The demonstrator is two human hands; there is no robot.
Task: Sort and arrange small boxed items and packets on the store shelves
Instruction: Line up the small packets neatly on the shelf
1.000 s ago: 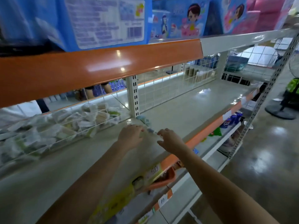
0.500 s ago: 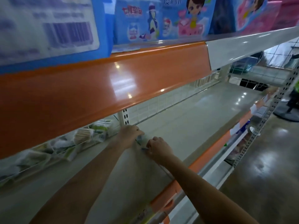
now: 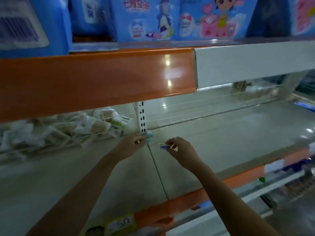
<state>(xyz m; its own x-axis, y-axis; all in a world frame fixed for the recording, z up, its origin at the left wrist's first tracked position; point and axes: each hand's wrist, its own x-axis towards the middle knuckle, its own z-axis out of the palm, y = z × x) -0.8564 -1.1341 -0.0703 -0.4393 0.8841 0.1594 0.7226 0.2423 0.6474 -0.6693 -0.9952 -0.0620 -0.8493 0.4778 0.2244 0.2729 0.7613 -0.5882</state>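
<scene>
The left hand (image 3: 132,143) is nearly closed, its fingertips pinching a small pale blue box (image 3: 149,135) at the foot of the white slotted upright (image 3: 142,116). The right hand (image 3: 180,147) pinches a thin white-and-blue packet (image 3: 164,146) just above the grey metal shelf (image 3: 221,137). Either light pinch could slip, I judge, or the box could slide through the wire mesh divider (image 3: 196,114) behind it.

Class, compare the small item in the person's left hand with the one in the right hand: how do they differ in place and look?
The item in the left hand, a pale blue packet, sits at the back by the slotted upright; the white and blue item in the right hand is further forward on the shelf. The packet looks blockier, the other flatter and thinner. Both are small and pinched at the fingertips.
</scene>
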